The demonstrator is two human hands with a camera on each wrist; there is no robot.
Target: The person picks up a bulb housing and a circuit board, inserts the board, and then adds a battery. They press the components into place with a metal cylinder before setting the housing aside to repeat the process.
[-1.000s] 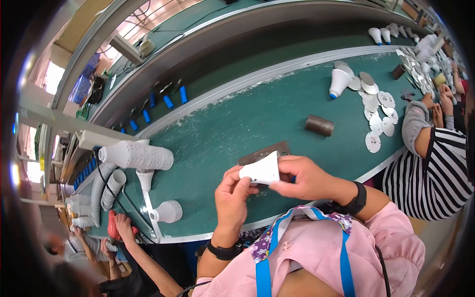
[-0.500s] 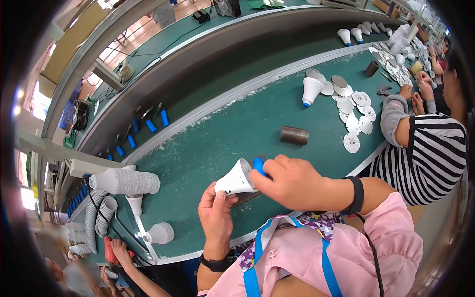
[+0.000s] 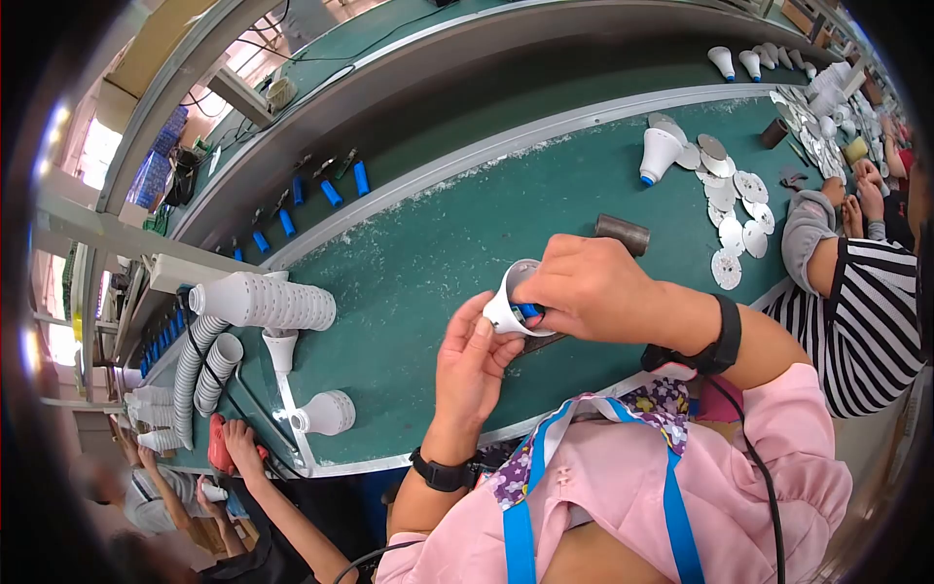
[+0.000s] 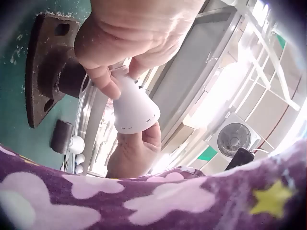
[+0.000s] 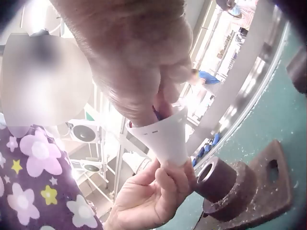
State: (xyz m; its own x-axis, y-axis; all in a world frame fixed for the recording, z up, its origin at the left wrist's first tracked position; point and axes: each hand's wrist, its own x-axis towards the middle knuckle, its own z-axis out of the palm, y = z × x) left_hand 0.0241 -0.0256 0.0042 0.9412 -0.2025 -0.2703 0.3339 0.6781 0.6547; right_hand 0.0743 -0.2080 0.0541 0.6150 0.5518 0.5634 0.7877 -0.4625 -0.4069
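Just below the middle of the head view, over the green surface (image 3: 409,263), a white cone-shaped lamp housing (image 3: 505,300) with small slots near its wide rim is pinched at its narrow end by the left hand (image 3: 472,365), while the right hand (image 3: 584,287) curls its fingers to pinch a blue piece (image 3: 528,310) at the open mouth.

White bulb housing (image 3: 503,302) with blue insert (image 3: 528,310). Green tabletop (image 3: 418,263). Purple floral apron (image 3: 662,399). Black-and-white striped shirt (image 3: 866,311) at 3 o'clock.
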